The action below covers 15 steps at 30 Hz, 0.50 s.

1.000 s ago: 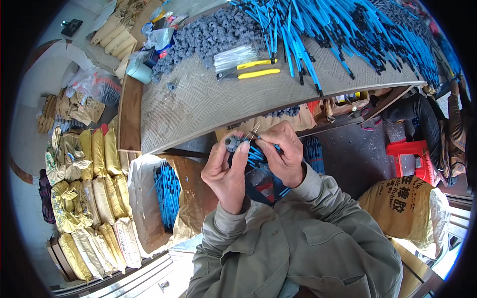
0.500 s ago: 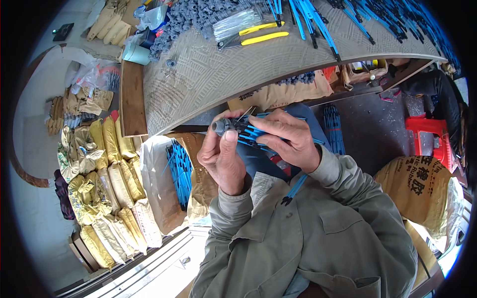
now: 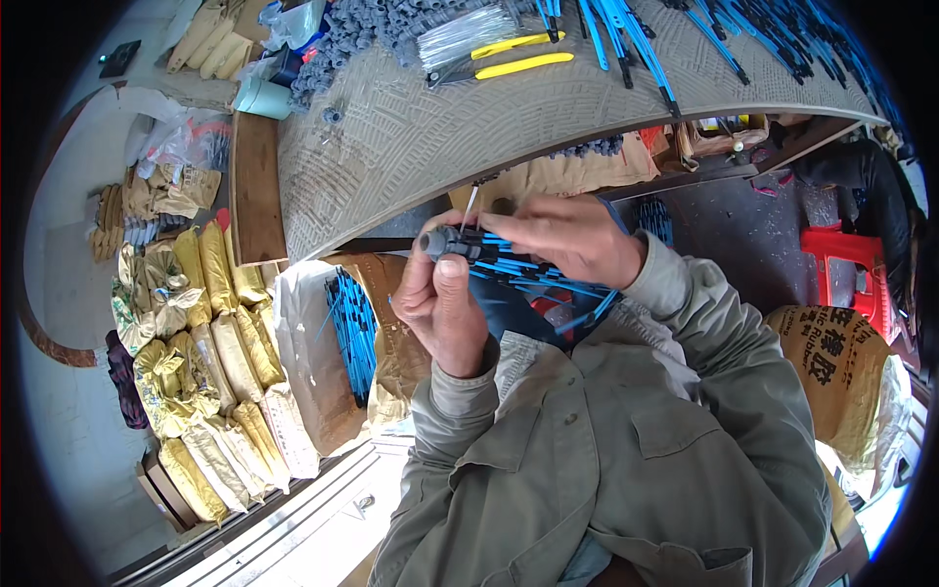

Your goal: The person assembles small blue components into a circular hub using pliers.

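Observation:
Pinched between thumb and fingers of my left hand [image 3: 448, 315] is a grey plastic fitting [image 3: 437, 244], its round end turned to the left. A bundle of blue rods [image 3: 533, 272] with black ends fans out rightward from the fitting, over my lap. My right hand [image 3: 579, 241] lies over the bundle, its fingertips drawn together at the black ends beside the fitting. What they grip is hidden. A thin metal wire or pin [image 3: 471, 203] sticks up from the black ends, right by those fingertips.
The table [image 3: 391, 157] ahead bears yellow-handled pliers [image 3: 523, 65], clear thin strips [image 3: 465, 39], a heap of grey fittings [image 3: 367, 44] and more blue rods [image 3: 636, 44]. Left stand packed bags [image 3: 240, 357] and a sack of rods [image 3: 349, 333]; right, a red stool [image 3: 846, 259].
The wire has swung more upright. My right hand has shifted slightly up and right, and the rods near my chest have swung upward to the right. My left hand keeps hold of the fitting.

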Each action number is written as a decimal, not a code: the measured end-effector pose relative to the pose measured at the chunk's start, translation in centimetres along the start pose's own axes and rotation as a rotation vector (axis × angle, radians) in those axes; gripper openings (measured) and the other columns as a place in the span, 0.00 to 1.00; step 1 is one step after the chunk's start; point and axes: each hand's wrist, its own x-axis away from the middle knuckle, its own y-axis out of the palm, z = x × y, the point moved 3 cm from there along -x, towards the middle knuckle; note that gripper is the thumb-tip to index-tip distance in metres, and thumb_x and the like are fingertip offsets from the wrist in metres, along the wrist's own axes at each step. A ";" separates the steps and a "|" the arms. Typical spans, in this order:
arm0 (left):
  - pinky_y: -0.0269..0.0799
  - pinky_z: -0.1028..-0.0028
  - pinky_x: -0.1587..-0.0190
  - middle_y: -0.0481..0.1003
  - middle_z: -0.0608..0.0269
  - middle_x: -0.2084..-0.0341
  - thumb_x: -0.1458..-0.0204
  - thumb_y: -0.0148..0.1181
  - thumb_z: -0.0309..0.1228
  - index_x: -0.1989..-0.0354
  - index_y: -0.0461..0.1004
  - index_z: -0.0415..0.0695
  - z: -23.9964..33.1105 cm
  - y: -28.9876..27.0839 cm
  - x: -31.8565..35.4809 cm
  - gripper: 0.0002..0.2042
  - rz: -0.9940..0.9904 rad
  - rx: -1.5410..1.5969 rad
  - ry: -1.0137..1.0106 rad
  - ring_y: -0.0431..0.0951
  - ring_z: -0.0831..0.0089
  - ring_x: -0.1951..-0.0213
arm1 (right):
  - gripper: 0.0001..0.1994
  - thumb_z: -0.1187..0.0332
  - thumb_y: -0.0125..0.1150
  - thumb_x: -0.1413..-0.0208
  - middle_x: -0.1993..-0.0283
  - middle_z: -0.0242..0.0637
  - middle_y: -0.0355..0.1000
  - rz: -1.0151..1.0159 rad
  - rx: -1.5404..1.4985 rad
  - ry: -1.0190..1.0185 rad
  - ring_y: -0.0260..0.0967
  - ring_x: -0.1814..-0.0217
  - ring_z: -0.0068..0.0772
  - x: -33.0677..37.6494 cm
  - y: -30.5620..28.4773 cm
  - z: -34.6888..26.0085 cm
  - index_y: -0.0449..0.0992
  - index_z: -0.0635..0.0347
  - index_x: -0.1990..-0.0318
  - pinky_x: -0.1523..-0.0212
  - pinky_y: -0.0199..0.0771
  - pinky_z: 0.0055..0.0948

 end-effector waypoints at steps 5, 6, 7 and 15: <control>0.61 0.69 0.46 0.74 0.56 0.62 0.48 0.56 0.37 0.58 0.71 0.32 0.4 0.7 0.5 0.18 -0.005 -0.200 0.106 0.72 0.70 0.57 | 0.23 0.81 0.61 0.57 0.72 0.40 0.67 0.015 0.383 -0.063 0.67 0.76 0.32 1.5 0.2 -2.3 0.71 0.61 0.50 0.77 0.67 0.25; 0.60 0.68 0.45 0.74 0.56 0.62 0.47 0.55 0.37 0.58 0.70 0.32 0.5 0.9 0.5 0.18 -0.023 -0.265 0.150 0.72 0.69 0.56 | 0.23 0.81 0.61 0.58 0.71 0.40 0.68 -0.004 0.424 -0.034 0.67 0.77 0.31 1.6 -0.1 -2.7 0.72 0.61 0.50 0.78 0.67 0.25; 0.60 0.68 0.45 0.74 0.56 0.62 0.47 0.55 0.37 0.58 0.70 0.32 0.5 1.0 0.5 0.18 -0.021 -0.267 0.150 0.72 0.69 0.56 | 0.23 0.80 0.62 0.59 0.71 0.40 0.68 -0.022 0.464 -0.005 0.67 0.77 0.31 1.5 -0.2 -3.0 0.72 0.61 0.50 0.78 0.67 0.25; 0.56 0.57 0.41 0.72 0.44 0.59 0.44 0.49 0.37 0.56 0.64 0.31 0.7 1.7 1.3 0.18 -0.176 -0.151 0.175 0.68 0.53 0.48 | 0.21 0.81 0.63 0.61 0.70 0.37 0.69 0.158 -0.038 0.056 0.67 0.75 0.31 1.3 0.1 -3.8 0.74 0.61 0.54 0.77 0.67 0.26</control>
